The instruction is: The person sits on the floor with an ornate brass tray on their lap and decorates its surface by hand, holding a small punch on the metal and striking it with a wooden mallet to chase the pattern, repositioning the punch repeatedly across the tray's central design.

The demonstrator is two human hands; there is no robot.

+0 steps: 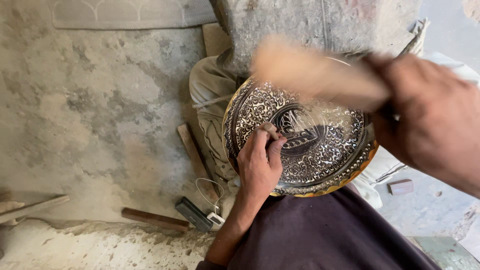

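A round metal plate (325, 155) with dense engraved scrollwork and a brass-coloured rim rests tilted on my lap. My left hand (259, 165) lies on its left part, fingers closed around a thin chisel (270, 130) whose tip touches the engraved surface. My right hand (425, 120) is raised above the plate's right side and grips a wooden mallet (310, 72), which is blurred by motion over the plate's upper edge. The plate's far rim is partly hidden behind the mallet.
A rough stone block (320, 25) stands behind the plate. On the concrete floor at left lie wooden sticks (155, 218), a dark flat bar (196, 160), a small dark device with a white cable (192, 214) and a small block (400, 187) at right.
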